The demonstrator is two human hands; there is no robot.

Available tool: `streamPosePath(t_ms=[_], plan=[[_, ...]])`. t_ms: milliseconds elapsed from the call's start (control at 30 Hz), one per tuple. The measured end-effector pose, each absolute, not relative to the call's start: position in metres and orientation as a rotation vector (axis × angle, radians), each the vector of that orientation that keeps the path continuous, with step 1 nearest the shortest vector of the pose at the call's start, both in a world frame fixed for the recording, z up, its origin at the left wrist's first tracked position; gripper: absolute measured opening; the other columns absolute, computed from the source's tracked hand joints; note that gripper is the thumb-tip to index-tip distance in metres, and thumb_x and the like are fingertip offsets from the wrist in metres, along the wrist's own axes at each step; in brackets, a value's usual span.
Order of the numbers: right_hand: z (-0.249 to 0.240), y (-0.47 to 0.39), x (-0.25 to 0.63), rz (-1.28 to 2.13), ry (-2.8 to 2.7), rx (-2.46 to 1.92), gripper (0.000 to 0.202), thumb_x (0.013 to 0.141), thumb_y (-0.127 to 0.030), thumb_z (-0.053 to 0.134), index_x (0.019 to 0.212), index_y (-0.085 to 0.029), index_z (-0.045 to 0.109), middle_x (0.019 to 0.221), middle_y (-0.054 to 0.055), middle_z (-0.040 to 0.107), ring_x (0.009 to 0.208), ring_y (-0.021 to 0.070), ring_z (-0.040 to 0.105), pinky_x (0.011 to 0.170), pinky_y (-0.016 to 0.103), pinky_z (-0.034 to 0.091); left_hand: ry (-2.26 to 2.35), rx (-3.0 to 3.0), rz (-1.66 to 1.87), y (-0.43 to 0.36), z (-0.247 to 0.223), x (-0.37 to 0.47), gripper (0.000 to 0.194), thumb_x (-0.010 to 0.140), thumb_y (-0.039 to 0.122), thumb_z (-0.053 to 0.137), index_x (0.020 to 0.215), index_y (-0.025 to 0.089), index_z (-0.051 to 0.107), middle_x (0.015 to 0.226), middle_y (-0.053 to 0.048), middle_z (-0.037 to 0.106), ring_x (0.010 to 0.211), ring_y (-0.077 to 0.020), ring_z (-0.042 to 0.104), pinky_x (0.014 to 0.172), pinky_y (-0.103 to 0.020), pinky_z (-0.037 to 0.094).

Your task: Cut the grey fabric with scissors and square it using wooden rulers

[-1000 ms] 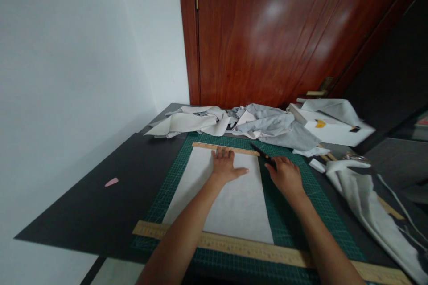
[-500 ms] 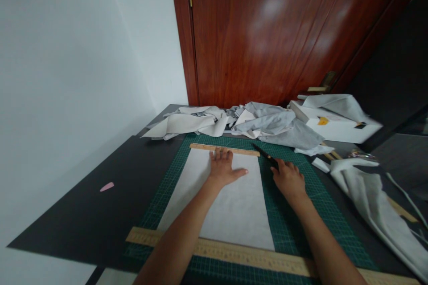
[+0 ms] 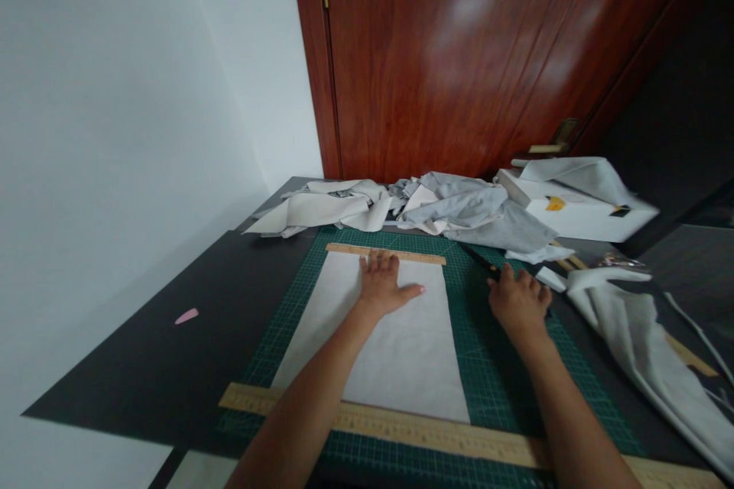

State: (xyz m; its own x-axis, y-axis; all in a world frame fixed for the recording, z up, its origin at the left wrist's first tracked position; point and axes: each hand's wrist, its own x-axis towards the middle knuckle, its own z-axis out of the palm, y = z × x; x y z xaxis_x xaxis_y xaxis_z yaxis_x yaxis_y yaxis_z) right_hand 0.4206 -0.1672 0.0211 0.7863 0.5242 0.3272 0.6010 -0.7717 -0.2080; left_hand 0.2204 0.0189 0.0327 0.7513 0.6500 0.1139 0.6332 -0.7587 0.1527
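My left hand (image 3: 381, 286) lies flat with fingers spread on a white piece of fabric (image 3: 407, 351), its fingertips touching a short wooden ruler (image 3: 421, 257) along the fabric's far edge. A long wooden ruler (image 3: 413, 432) crosses the near edge, under my forearms. To the right, my right hand (image 3: 521, 306) is over the handles of black scissors (image 3: 483, 263), its fingers spread apart. The blades point away and to the left, clear of the fabric. My palm hides most of the handles.
A green cutting mat (image 3: 487, 367) lies on the black table (image 3: 229, 306). Crumpled grey and white fabric (image 3: 464, 202) and a white box (image 3: 590, 214) are at the back. More fabric (image 3: 625, 313) lies at right; a small pink piece (image 3: 186, 316) lies at left.
My right hand and the scissors have moved right, away from the fabric, and the fingers have spread. My left hand has stayed in place on the fabric and short ruler.
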Motion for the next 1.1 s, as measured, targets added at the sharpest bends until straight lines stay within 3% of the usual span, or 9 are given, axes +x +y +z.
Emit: streamPosePath(t_ms=[133,200,300,400,567,700,833,1100], plan=[[0.016,-0.147,0.402,-0.188,-1.297,-2.391,0.045,0.105,-0.035,0.042,0.142,-0.02,0.061,0.148,0.018,0.062,0.135,0.0322,0.06,0.111,0.051,0.047,1.045,2.832,0.275,0.018,0.03,0.221,0.101,0.089,0.089,0.046,0.157,0.015,0.046,0.17,-0.019,0.037,0.161,-0.0447,0.021,0.129,-0.067,0.015],[0.011,-0.141,0.391,-0.102,-1.482,-2.245,0.041,0.104,-0.033,0.043,0.137,-0.026,0.066,0.15,0.011,0.063,0.139,0.0256,0.058,0.114,0.045,0.046,1.046,2.834,0.294,0.018,0.028,0.221,0.099,0.091,0.088,0.044,0.158,0.015,0.046,0.17,-0.018,0.036,0.161,-0.0443,0.021,0.129,-0.067,0.016],[0.007,-0.14,0.383,-0.035,-1.589,-2.129,0.045,0.1,-0.032,0.049,0.141,-0.023,0.065,0.155,0.013,0.06,0.144,0.0293,0.054,0.119,0.052,0.04,1.046,2.843,0.31,0.018,0.026,0.222,0.094,0.094,0.084,0.042,0.157,0.015,0.046,0.17,-0.018,0.038,0.16,-0.0432,0.024,0.128,-0.067,0.018],[0.008,-0.144,0.391,-0.001,-1.56,-2.104,0.048,0.096,-0.031,0.054,0.14,-0.016,0.065,0.147,0.02,0.064,0.138,0.0362,0.058,0.114,0.059,0.043,1.042,2.852,0.316,0.019,0.027,0.223,0.09,0.095,0.082,0.043,0.156,0.016,0.048,0.168,-0.017,0.04,0.159,-0.0431,0.026,0.128,-0.065,0.019],[0.017,-0.15,0.417,0.093,-1.507,-2.04,0.034,0.094,-0.027,0.054,0.119,-0.02,0.076,0.116,0.013,0.077,0.106,0.027,0.072,0.099,0.044,0.054,1.047,2.859,0.256,0.019,0.03,0.224,0.088,0.096,0.081,0.042,0.157,0.017,0.045,0.17,-0.018,0.036,0.16,-0.0433,0.023,0.128,-0.065,0.018],[0.019,-0.152,0.419,0.218,-1.5,-1.983,0.029,0.088,-0.037,0.068,0.109,-0.02,0.078,0.097,0.008,0.077,0.085,0.0228,0.069,0.082,0.037,0.056,1.03,2.872,0.244,0.018,0.031,0.225,0.09,0.097,0.081,0.039,0.158,0.015,0.043,0.171,-0.019,0.035,0.16,-0.0435,0.022,0.129,-0.063,0.017],[0.02,-0.151,0.413,0.335,-1.529,-1.918,0.034,0.084,-0.044,0.076,0.108,-0.021,0.079,0.098,0.005,0.076,0.083,0.0203,0.067,0.079,0.034,0.054,1.033,2.879,0.233,0.017,0.033,0.227,0.088,0.098,0.079,0.037,0.159,0.015,0.042,0.171,-0.019,0.034,0.161,-0.0433,0.021,0.129,-0.064,0.016],[0.019,-0.147,0.413,0.387,-1.542,-1.906,0.032,0.078,-0.038,0.082,0.106,-0.021,0.082,0.099,0.005,0.073,0.082,0.0191,0.063,0.082,0.035,0.052,1.022,2.892,0.238,0.018,0.032,0.23,0.088,0.099,0.076,0.036,0.16,0.012,0.041,0.172,-0.019,0.032,0.16,-0.0439,0.022,0.128,-0.064,0.017]])
